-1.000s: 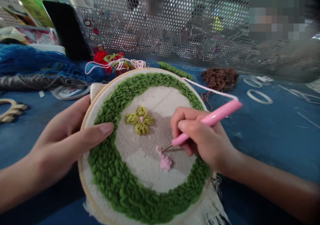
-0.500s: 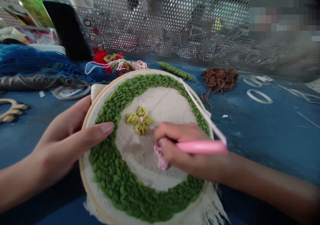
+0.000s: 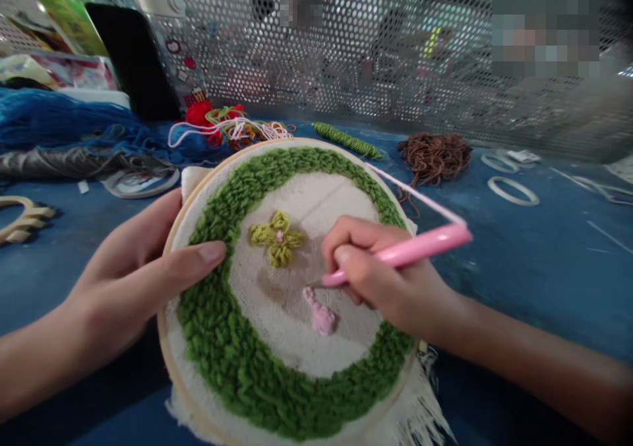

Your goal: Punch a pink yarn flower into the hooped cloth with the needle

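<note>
**Item 1, left hand point(image 3: 123, 274):** closed around the wooden embroidery hoop point(image 3: 171, 360), the fingers out of sight beneath it and the thumb point(image 3: 210, 253) pressing on top, on the green loops.

**Item 2, right hand point(image 3: 380, 268):** fingers curled firmly around a pink punch needle point(image 3: 420, 249), pen-style. Its thin metal tip point(image 3: 316, 284) points down to the cloth, just beside the pink yarn patch point(image 3: 321, 317). A pale pink yarn strand point(image 3: 415, 192) runs from the needle's top end back over the hoop.

**Item 3, the hoop:** held tilted just above the blue table mat point(image 3: 554, 268), near the person's body. Its stretched cream cloth point(image 3: 297, 202) carries a thick ring of green loops point(image 3: 237, 340), a yellow flower point(image 3: 277, 238) with a pink centre, and the pink patch below it. (White fringe point(image 3: 420, 406) hangs past the lower edge.)

**Item 4, on the mat, beyond the hoop:** brown yarn point(image 3: 435, 159), a green yarn twist point(image 3: 346, 140), a red yarn tangle point(image 3: 200, 114), a blue yarn heap point(image 3: 54, 123), white plastic rings point(image 3: 513, 191) and a wooden frame piece point(image 3: 24, 212).

**Item 5, behind:** a perforated metal screen point(image 3: 395, 37).
</note>
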{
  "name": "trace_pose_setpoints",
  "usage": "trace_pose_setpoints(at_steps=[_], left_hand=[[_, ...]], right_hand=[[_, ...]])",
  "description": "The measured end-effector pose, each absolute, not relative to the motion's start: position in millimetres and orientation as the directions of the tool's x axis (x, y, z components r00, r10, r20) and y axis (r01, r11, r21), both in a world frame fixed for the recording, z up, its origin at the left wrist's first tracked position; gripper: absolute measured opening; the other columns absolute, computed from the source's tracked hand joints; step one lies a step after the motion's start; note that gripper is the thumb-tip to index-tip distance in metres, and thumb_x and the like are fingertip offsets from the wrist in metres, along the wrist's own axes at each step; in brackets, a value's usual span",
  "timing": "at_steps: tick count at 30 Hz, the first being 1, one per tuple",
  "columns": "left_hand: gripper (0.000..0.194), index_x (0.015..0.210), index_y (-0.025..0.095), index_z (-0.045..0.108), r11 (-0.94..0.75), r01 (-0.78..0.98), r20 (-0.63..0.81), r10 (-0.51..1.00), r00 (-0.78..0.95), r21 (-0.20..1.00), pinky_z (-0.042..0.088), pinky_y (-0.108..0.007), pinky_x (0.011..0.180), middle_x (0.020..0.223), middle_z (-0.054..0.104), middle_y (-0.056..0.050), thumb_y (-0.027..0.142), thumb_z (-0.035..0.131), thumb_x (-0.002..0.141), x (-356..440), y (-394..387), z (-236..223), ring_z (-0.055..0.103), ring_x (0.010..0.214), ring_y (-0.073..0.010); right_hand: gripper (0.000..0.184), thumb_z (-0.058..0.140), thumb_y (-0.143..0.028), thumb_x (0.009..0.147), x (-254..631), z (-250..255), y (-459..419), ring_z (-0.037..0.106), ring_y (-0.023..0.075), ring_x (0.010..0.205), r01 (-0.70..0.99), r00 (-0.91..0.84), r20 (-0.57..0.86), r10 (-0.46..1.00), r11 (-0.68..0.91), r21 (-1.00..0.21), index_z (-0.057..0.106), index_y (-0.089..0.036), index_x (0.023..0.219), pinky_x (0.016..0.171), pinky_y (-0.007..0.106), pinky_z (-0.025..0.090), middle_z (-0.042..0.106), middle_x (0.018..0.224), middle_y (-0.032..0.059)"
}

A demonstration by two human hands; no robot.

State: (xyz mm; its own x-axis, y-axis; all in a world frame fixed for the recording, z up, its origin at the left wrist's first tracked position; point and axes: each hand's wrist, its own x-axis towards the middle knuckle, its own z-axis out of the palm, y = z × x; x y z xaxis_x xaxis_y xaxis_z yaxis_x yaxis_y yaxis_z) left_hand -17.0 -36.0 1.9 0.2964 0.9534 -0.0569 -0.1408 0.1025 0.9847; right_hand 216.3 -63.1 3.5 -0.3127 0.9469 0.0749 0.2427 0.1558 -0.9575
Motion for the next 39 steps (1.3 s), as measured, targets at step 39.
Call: trace_pose_setpoints(at_steps=[39], left_hand=[[0.063,0.128,0.031,0.058,0.111,-0.127,-0.067,0.948,0.312,0.986,0.063,-0.031,0.056,0.093,0.077,0.0,0.016,0.071,0.068,-18.1,-32.7,1.7,0.072,0.093,-0.0318]], right_hand=[[0.022,0.043,-0.013,0.078,220.9,-2.9,-57.2,0.032,0.0036,0.034,-0.06,-0.106,0.04,0.994,0.034,-0.998,0.052,-0.017,0.058,0.035,0.016,0.022,0.041,0.04,-0.0065]])
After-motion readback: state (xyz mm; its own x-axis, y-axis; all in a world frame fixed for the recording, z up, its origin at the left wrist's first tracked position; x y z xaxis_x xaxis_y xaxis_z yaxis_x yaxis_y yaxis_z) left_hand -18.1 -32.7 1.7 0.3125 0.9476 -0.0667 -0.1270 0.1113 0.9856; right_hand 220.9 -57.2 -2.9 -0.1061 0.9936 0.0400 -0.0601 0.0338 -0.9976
